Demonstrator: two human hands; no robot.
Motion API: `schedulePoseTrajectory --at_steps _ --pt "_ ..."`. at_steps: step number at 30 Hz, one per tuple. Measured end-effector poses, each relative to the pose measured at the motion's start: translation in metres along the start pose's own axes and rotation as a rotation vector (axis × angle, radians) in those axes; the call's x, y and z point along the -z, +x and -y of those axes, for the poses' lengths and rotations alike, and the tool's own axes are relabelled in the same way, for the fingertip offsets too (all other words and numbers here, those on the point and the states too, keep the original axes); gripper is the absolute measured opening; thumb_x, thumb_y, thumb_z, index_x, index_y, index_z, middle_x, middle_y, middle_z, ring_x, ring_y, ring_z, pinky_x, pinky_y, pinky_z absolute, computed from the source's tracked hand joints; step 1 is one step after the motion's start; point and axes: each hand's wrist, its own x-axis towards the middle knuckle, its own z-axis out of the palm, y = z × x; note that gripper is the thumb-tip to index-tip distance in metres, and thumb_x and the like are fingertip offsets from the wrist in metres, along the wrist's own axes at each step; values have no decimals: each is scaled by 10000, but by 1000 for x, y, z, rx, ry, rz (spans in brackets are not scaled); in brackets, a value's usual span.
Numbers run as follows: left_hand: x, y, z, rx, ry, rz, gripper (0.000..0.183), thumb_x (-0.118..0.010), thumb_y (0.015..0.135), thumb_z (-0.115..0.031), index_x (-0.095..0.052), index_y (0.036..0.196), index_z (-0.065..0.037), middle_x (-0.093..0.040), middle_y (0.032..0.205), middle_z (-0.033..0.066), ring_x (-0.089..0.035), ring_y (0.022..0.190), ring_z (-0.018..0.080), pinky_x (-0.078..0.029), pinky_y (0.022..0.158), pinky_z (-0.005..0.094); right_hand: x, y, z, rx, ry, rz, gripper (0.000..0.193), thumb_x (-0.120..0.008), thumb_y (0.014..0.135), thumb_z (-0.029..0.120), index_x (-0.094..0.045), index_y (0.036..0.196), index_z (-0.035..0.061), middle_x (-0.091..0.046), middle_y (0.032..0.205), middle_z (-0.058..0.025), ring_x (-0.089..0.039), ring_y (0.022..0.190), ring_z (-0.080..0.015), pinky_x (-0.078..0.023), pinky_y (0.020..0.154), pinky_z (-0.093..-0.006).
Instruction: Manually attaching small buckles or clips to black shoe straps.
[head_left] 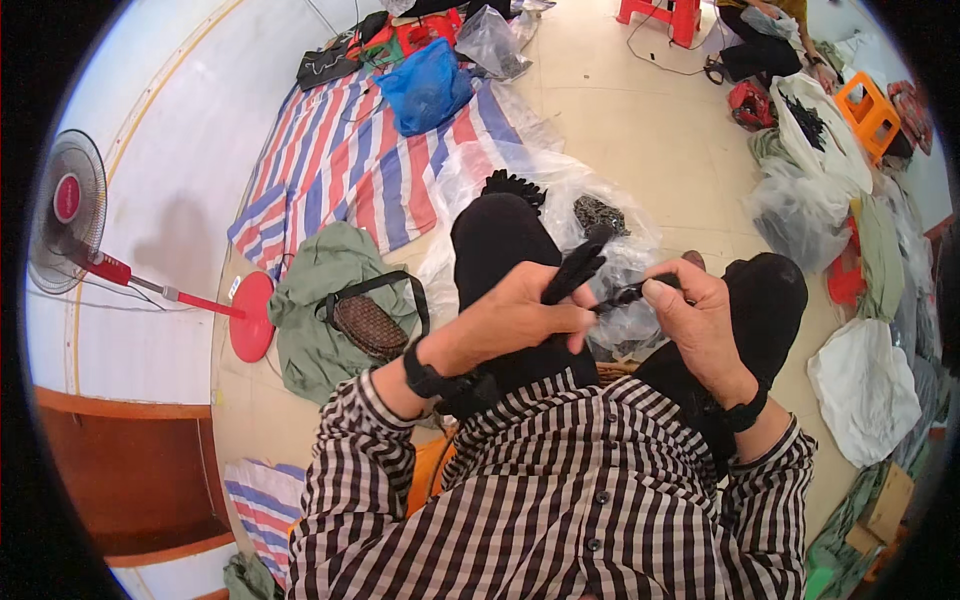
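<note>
My left hand (540, 302) is closed round a bundle of slim black strips (574, 268), whose ends stick up past the fingers. Opposite it, my right hand (692, 308) pinches a small black piece (632, 293) between thumb and fingers. The two hands are a short way apart above my lap, and a thin dark part runs between them. The exact kind of these black pieces cannot be made out. Beyond my left knee, more black strips (513, 188) lie on clear plastic sheeting (470, 170), beside a dark patterned heap (599, 214).
At left stand a fan (70, 205) with a red base (252, 318) and a green cloth (322, 285) bearing a brown pouch (374, 325). A striped sheet (340, 150) holds a blue bag (425, 88). At right are a white sack (848, 150), an orange stool (868, 115) and another person (765, 45).
</note>
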Motion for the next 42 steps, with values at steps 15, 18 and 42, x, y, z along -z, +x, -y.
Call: schedulePoseTrajectory --at_steps 15,18,42 --pt "204 77 244 24 580 -943 230 -647 712 -245 -651 834 -49 -591 730 161 -582 703 316 -441 638 380 -4 22 -81 -676 283 -3 177 -524 892 197 -553 920 25 -359 503 61 -288 389 -33 -235 367 -185" --pt "220 123 264 21 816 -950 260 -623 727 -265 -634 833 -28 -609 751 187 -586 715 328 -437 629 400 1 26 -85 -730 300 -51 174 -523 892 193 -552 918 24 -352 511 64 -286 392 -32 -233 368 -185" --pt "162 36 125 -66 -626 -531 263 -479 903 -198 -486 1036 28 -568 748 54 -493 534 81 -357 400 201 2 27 -81 -753 542 86 238 -420 937 243 -502 945 19 -453 663 -19 -358 498 -84 -297 448 -214"
